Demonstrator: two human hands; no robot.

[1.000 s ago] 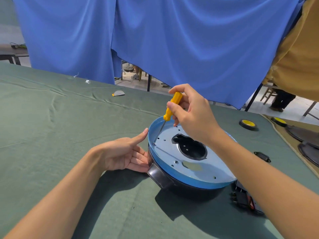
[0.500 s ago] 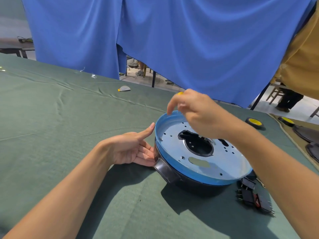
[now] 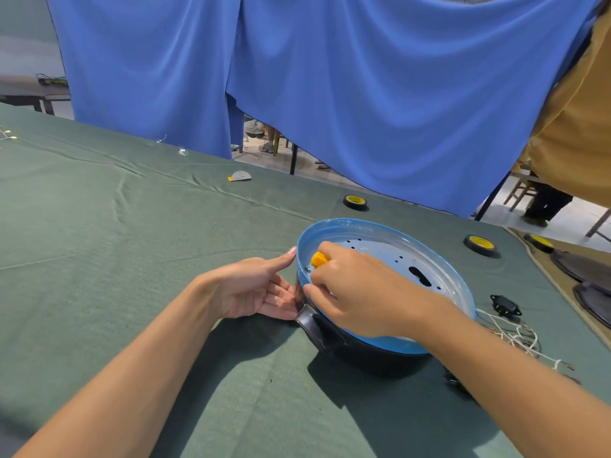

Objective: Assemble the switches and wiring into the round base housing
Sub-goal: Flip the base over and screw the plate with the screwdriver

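The right hand [image 3: 357, 292] is curled round the yellow handle of a screwdriver [image 3: 319, 259], with the fingers closed on it and the shaft and tip hidden beneath the palm. It works low inside the round base housing [image 3: 396, 256], at the near-left part of the perforated metal plate, probably on a fastener by the wall, though no screw can be made out for certain. The left hand [image 3: 254, 289] lies with fingers straight and together, palm turned to the housing's outer wall and fingertips touching it just above the black side handle [image 3: 319, 328]. It seems to brace the housing against the twist of the tool. The housing sits on the green-clothed counter [image 3: 132, 242], right of centre and close to the person.

The parts to be fitted lie outside it, just to its right. They are one black switch-like block [image 3: 505, 305] and a loose tangle of white wires [image 3: 515, 335], within reach for later fitting. A further dark part shows only partly behind the right forearm.

By count there are one housing, one screwdriver, three yellow-cored tape rolls [image 3: 355, 202] spread along the far side, two dark round plates [image 3: 582, 266] at the right edge, and one small grey half-disc [image 3: 240, 176].
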